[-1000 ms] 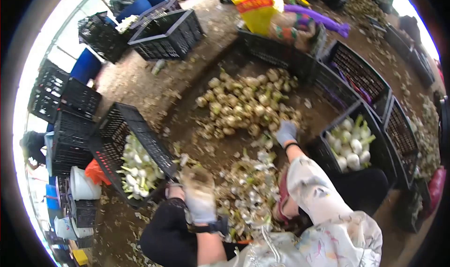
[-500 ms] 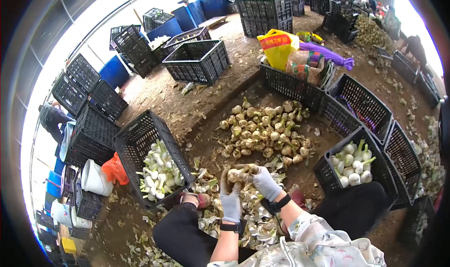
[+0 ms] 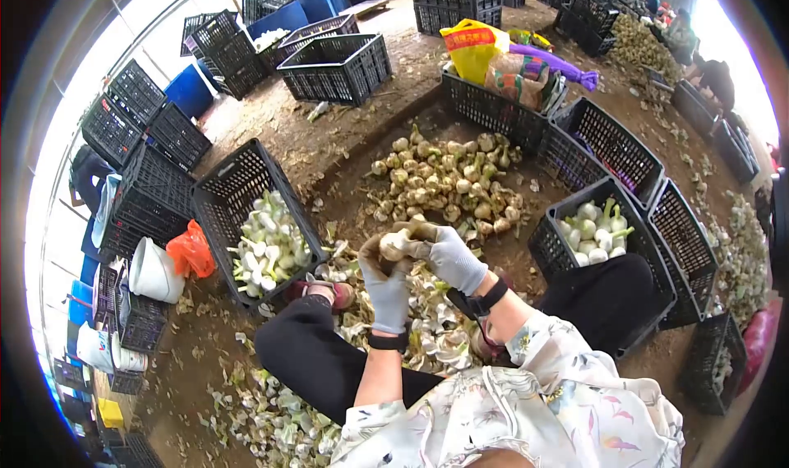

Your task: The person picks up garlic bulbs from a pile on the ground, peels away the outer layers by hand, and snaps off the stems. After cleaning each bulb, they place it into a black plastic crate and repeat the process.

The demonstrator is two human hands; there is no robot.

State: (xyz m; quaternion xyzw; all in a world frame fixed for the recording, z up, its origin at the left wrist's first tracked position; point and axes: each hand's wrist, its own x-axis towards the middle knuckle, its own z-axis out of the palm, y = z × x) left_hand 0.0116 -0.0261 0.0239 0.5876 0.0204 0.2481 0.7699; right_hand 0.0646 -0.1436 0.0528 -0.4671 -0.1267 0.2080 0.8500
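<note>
A garlic bulb [image 3: 395,245] with a pale, partly bared side is held up over the peelings. My left hand [image 3: 383,283], in a soiled white glove, is closed around it from the left. From the right, my right hand [image 3: 452,258], gloved likewise, has its fingers closed against the bulb's top and side. Just beyond both hands lies a heap of unpeeled, earthy garlic [image 3: 448,180] on the ground. Loose garlic skins [image 3: 436,328] cover the floor between my legs.
To the left stands a black crate [image 3: 238,168] with cleaned white garlic [image 3: 271,246]. On the right, another crate [image 3: 546,242] holds white bulbs [image 3: 596,234]. Crates with a yellow bag [image 3: 472,49] border the heap. Stacked crates [image 3: 152,193] and an orange bag [image 3: 191,250] are farther left.
The view has tipped downward, so most things sit higher in it. The bulb in my hands shows a paler, cleaner surface than before, and my fingers have shifted around it.
</note>
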